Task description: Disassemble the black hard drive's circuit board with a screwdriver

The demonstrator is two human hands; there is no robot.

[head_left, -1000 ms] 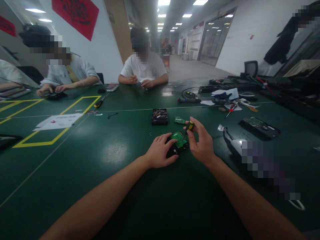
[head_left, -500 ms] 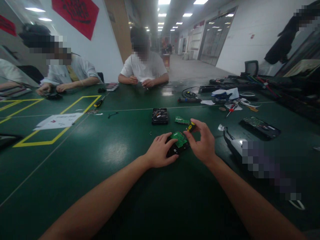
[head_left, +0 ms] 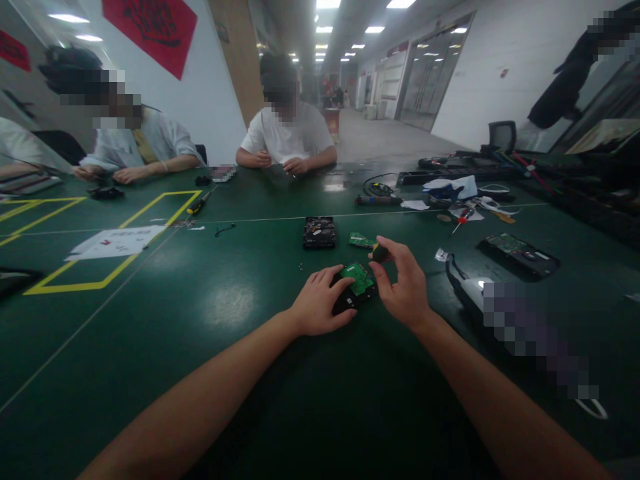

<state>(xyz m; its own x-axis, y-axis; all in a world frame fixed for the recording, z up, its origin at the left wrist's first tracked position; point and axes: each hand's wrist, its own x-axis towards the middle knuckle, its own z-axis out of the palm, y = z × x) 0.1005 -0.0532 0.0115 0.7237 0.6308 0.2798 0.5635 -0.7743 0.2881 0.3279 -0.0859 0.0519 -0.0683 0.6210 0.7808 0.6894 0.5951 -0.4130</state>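
Note:
A black hard drive (head_left: 349,301) with a green circuit board (head_left: 358,277) on its upper face lies on the table in front of me. My left hand (head_left: 323,303) grips the drive from the left, thumb along its near edge and fingers over the board. Between the fingertips of my right hand (head_left: 403,283) is a yellow and black screwdriver (head_left: 379,253). Its shaft points down at the right part of the board; the tip is too small to make out. Just beyond lies a loose green circuit board (head_left: 361,240). Tiny screws (head_left: 301,267) rest left of the drive.
Another hard drive (head_left: 320,233) lies farther back, and one with a green board (head_left: 519,255) lies right. A red screwdriver (head_left: 463,220), a cylindrical dark tool (head_left: 379,200) and cables are at the back right. Co-workers sit across the green table (head_left: 240,373).
My right hand has tilted the screwdriver more upright, its handle shifting slightly left. My left hand stays on the hard drive. The co-worker at the left has lifted a hand off a dark object.

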